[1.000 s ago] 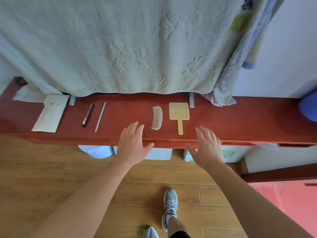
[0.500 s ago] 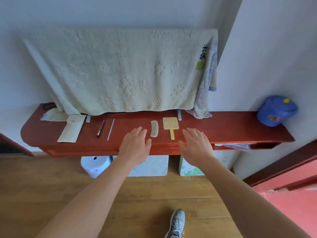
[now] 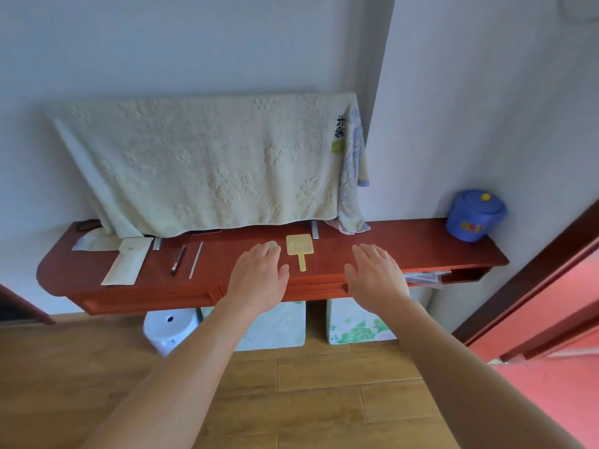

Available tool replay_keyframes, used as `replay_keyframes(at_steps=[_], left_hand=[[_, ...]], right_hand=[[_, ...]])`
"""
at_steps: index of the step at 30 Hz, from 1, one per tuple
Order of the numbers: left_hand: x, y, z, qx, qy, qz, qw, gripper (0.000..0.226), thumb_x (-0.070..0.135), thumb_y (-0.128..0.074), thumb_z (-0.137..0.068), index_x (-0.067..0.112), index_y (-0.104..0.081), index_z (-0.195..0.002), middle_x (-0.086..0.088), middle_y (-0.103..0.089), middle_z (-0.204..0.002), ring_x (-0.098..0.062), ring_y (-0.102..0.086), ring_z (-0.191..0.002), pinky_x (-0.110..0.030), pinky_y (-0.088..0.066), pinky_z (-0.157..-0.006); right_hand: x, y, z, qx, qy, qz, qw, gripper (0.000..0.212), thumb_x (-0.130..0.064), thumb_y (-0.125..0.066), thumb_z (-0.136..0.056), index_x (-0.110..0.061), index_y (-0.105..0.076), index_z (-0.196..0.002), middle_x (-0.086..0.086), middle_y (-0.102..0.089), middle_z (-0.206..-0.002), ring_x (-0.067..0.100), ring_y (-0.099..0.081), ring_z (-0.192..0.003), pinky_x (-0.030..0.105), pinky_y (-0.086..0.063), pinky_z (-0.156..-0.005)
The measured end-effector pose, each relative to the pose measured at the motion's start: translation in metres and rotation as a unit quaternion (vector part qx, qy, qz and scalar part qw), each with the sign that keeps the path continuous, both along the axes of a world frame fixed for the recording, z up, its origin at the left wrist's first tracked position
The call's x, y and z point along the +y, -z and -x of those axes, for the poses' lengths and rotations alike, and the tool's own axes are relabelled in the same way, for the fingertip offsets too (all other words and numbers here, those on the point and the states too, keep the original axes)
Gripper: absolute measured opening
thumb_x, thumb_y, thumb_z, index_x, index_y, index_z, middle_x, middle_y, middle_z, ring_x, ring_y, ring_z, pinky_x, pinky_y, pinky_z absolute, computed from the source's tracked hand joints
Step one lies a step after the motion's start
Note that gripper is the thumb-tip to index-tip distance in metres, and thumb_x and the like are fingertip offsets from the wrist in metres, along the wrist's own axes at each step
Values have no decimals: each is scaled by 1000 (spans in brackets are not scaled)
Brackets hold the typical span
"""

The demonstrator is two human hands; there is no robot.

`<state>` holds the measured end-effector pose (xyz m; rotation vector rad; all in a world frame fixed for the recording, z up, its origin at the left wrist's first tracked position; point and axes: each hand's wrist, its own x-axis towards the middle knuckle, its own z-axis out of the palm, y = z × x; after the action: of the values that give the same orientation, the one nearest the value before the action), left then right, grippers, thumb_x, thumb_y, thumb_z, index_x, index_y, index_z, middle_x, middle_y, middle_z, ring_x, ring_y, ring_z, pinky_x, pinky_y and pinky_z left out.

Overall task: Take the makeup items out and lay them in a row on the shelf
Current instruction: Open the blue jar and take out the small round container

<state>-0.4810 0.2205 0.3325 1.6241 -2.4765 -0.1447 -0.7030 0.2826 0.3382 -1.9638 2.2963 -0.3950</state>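
On the red wooden shelf [image 3: 421,244] lie, left to right, a cream pouch [image 3: 127,261], a dark pencil [image 3: 178,259], a thin silver stick [image 3: 195,259], a wooden comb [image 3: 271,244] and a yellow hand mirror [image 3: 300,249]. My left hand [image 3: 257,276] hovers open over the shelf's front, hiding most of the comb. My right hand [image 3: 376,277] floats open to the right of the mirror, holding nothing.
A pale towel [image 3: 207,163] hangs on the wall over the shelf's back. A blue lidded pot [image 3: 474,215] stands at the right end. Under the shelf are a white stool [image 3: 170,328] and floral boxes [image 3: 356,325]. A dark door frame [image 3: 531,286] is at right.
The view has pulled back and tilted up, so the whole shelf and wall now show. Both hands stay open; the left one now covers the comb.
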Motion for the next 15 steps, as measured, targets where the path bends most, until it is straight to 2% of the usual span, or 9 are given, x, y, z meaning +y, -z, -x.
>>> replay_keyframes(at_steps=[3, 8, 15], left_hand=[[10, -2, 32, -4, 21, 1, 1000, 42, 38, -37, -100, 13, -51, -130, -3, -55, -129, -22, -50, -119, -39, -44, -100], [20, -8, 85, 0, 44, 9, 999, 47, 39, -37, -101, 14, -47, -139, -4, -48, -144, -24, -43, -132, -41, -38, -109], [-1, -8, 140, 6, 92, -3, 996, 50, 38, -34, -102, 14, -41, -146, -5, -40, -151, -23, -36, -138, -40, -31, -113]], right_hand=[[16, -4, 28, 6, 14, 4, 1000, 36, -32, -37, -95, -10, -56, -116, 5, -59, -120, 25, -49, -114, 37, -37, -103], [33, -5, 75, 19, 25, 7, 999, 33, -31, -38, -95, -11, -56, -114, 4, -58, -120, 25, -46, -115, 38, -35, -103], [33, -1, 125, 38, 66, 5, 997, 36, -33, -39, -95, -10, -56, -119, 6, -57, -125, 26, -44, -120, 39, -33, -107]])
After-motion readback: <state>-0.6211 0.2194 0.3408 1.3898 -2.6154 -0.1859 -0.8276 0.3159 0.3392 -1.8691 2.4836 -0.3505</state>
